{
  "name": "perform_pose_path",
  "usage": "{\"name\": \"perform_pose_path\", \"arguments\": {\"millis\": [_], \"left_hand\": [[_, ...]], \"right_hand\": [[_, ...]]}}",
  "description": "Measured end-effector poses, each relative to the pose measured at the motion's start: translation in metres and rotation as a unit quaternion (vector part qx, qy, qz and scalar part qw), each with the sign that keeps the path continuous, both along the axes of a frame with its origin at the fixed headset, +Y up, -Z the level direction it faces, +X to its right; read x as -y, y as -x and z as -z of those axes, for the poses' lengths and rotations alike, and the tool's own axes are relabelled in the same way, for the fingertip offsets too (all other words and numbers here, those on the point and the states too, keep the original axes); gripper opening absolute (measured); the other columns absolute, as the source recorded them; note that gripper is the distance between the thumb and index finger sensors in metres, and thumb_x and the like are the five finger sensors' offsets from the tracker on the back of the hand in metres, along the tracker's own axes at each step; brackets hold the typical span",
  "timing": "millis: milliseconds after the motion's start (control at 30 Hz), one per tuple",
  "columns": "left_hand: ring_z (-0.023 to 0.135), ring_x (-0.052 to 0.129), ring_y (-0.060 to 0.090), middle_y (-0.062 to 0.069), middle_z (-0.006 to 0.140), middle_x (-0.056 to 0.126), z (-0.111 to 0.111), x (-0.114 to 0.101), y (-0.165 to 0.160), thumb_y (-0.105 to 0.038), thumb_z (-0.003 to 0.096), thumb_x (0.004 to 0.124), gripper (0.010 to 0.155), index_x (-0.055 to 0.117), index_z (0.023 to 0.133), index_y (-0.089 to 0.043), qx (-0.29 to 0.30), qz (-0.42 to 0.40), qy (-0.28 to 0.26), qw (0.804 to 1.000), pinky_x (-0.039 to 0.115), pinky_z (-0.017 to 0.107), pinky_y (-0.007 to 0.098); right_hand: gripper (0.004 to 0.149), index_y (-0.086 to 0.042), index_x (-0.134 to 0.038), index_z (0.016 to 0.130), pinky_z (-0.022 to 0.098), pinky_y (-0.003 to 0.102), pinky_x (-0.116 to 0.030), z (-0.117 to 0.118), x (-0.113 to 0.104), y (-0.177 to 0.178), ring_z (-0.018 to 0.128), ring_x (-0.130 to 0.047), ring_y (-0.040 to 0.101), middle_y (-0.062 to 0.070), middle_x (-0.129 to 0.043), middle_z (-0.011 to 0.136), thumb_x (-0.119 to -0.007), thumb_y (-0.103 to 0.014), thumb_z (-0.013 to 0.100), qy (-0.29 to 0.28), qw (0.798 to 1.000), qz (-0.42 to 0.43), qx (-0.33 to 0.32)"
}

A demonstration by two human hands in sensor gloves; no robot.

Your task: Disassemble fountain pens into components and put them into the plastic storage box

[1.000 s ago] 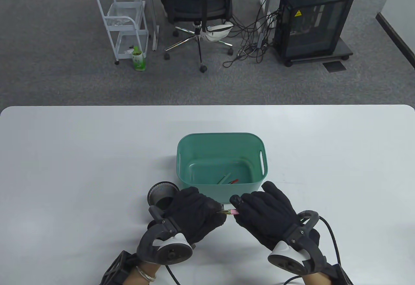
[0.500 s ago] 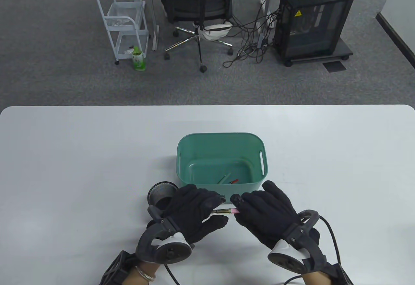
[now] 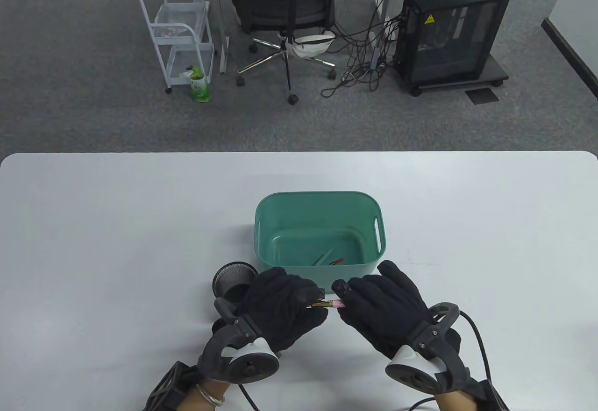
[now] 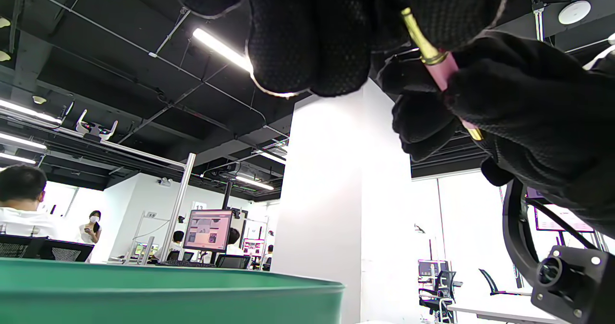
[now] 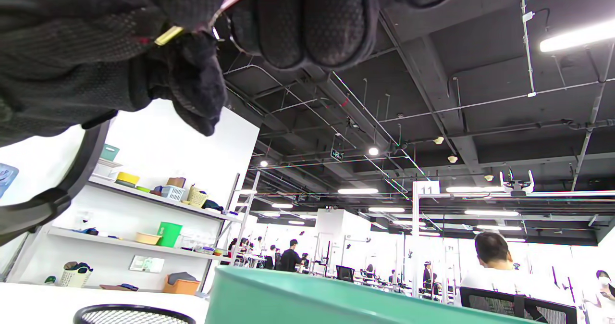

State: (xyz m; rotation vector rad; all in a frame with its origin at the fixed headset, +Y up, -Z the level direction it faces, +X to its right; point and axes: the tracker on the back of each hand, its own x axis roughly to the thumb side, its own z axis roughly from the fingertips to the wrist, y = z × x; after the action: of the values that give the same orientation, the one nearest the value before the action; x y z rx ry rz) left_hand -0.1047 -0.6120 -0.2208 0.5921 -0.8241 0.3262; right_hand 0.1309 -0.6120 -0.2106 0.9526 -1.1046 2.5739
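Pinching the pink pen (image 3: 332,305), seemingly, both hands' (image 3: 280,306) (image 3: 380,308) grip.

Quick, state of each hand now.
Left hand: pinches the gold end of the pink pen.
Right hand: grips the pen's pink body.
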Motion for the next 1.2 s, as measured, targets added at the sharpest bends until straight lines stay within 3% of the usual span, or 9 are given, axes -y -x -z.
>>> {"name": "perform_pose_path", "arguments": {"millis": [600,900,1200], "left_hand": [[0.066,0.100,0.023,0.005,0.074,0.103,0.0018,0.0006,0.0002,-0.049,0.0675,0.057,0.050,0.087,0.083,-0.013,0.007,-0.007,0.005,1.000,0.066,0.073,0.051],[0.063,0.101,0.023,0.004,0.071,0.105,0.0022,0.0006,0.0004,-0.049,0.0677,0.055,0.051,0.089,0.081,-0.013,0.006,-0.007,0.006,1.000,0.067,0.072,0.050],[0.081,0.093,0.027,0.008,0.091,0.095,0.0020,0.0005,0.0015,-0.055,0.0662,0.059,0.056,0.078,0.099,-0.014,0.007,-0.007,0.008,1.000,0.061,0.077,0.054]], "right_hand": [[0.045,-0.030,-0.080,0.096,0.079,0.049,-0.059,-0.0010,0.0005,0.0005,0.077,-0.086,0.011,-0.008,-0.084,0.087,-0.072,-0.049,0.056,-0.001,1.000,0.001,-0.003],[0.045,-0.030,-0.080,0.096,0.079,0.049,-0.059,-0.0017,0.0008,0.0007,0.077,-0.086,0.011,-0.008,-0.084,0.087,-0.072,-0.049,0.056,-0.002,1.000,0.000,-0.003],[0.045,-0.030,-0.080,0.095,0.079,0.049,-0.059,-0.0016,0.0004,-0.0009,0.077,-0.086,0.011,-0.007,-0.085,0.087,-0.072,-0.049,0.056,-0.003,1.000,0.004,0.000]]}}
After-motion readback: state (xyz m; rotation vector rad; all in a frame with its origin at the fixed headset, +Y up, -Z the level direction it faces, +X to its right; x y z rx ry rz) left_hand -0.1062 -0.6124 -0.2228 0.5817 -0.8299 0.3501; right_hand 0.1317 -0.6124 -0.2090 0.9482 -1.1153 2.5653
